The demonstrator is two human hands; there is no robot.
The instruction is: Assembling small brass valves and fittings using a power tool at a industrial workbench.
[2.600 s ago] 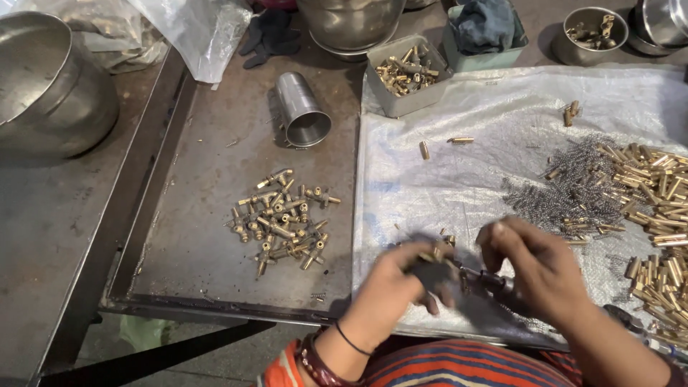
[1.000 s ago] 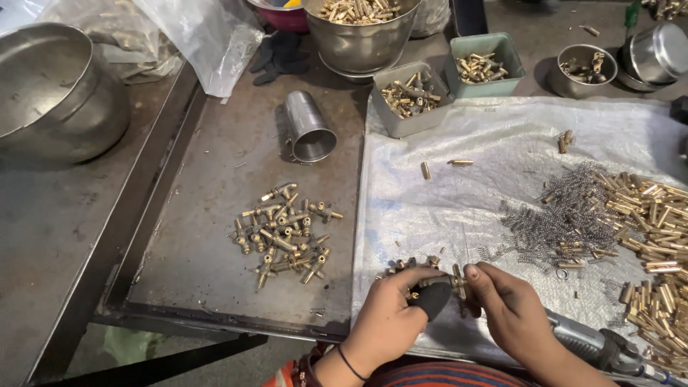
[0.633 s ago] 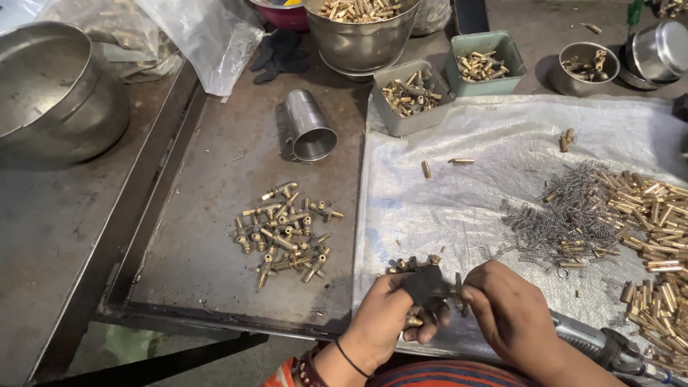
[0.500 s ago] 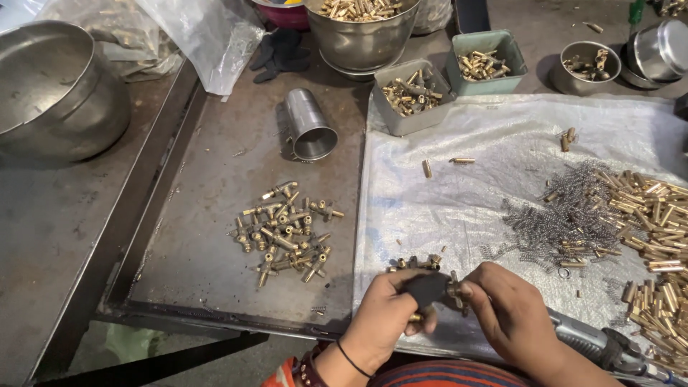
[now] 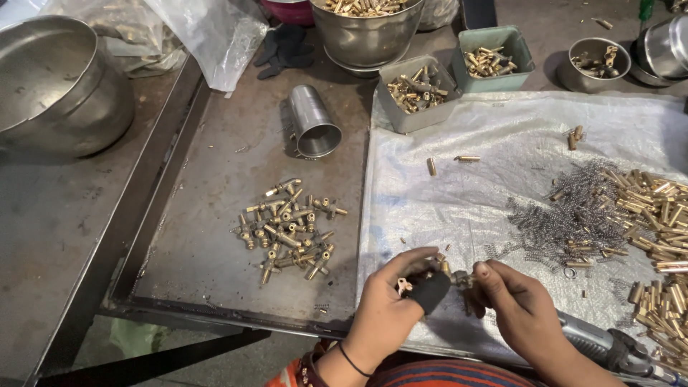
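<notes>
My left hand (image 5: 393, 308), with a dark cover on its thumb, pinches a small brass fitting (image 5: 443, 271) over the near edge of a white plastic sheet (image 5: 487, 186). My right hand (image 5: 517, 309) meets it from the right, fingertips on the same fitting. A heap of assembled brass fittings (image 5: 290, 229) lies on the metal tray to the left of my hands. Thin steel springs (image 5: 573, 215) and brass pins (image 5: 663, 208) are spread on the sheet to the right.
A steel cup (image 5: 315, 129) lies on its side on the tray (image 5: 215, 236). At the back stand a grey bin (image 5: 416, 115) and a green bin (image 5: 494, 80) of brass parts, and steel bowls (image 5: 367, 36). A big steel bowl (image 5: 61, 86) sits far left. A powered tool (image 5: 609, 347) lies under my right forearm.
Over the last seconds my hands shifted slightly toward me and left along the sheet's edge, still working the same small fitting; nothing else on the table has moved.
</notes>
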